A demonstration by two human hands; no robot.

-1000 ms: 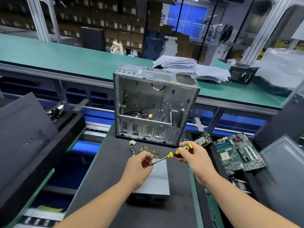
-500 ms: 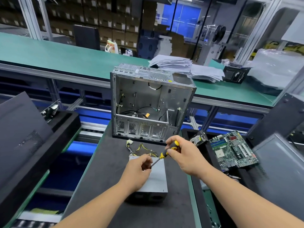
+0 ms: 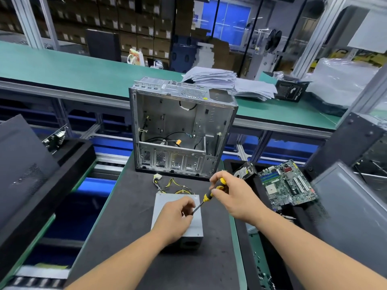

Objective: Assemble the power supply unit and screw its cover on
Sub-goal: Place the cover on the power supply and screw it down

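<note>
A grey power supply unit [image 3: 196, 229] lies flat on the dark mat [image 3: 129, 216], its yellow and black cables [image 3: 167, 185] trailing toward the far side. My right hand [image 3: 232, 195] grips the yellow and black handle of a screwdriver [image 3: 206, 198]. The shaft slants down and left over the unit's top. My left hand [image 3: 174, 218] hovers over the unit with fingers curled, pinching the screwdriver tip; whether a screw is there is hidden.
An open, empty metal computer case [image 3: 180, 130] stands upright just beyond the unit. A motherboard [image 3: 287, 183] and a hard drive [image 3: 245, 170] lie in a black tray at right. Dark panels [image 3: 23, 164] lean at left. Loose screws [image 3: 262, 271] are scattered near the right edge.
The screwdriver handle has dropped lower and its shaft has steepened, tip still at my left fingers. Both hands stay over the power supply unit.
</note>
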